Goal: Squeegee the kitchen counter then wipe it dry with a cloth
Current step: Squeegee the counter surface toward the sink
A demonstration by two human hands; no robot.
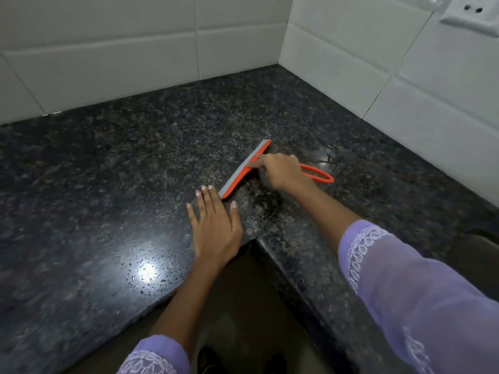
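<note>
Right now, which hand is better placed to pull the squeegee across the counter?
Right hand: it already grips the squeegee, blade on the counter. The left hand rests flat beside it.

the squeegee (244, 170) at the centre of the frame is orange-red with a grey blade strip, its loop handle the same orange-red. the counter (108, 163) is black granite, speckled grey and brown. wall tiles (108, 49) across the top are plain white. the sleeves (405, 279) at the bottom are lilac with white lace trim.
</note>
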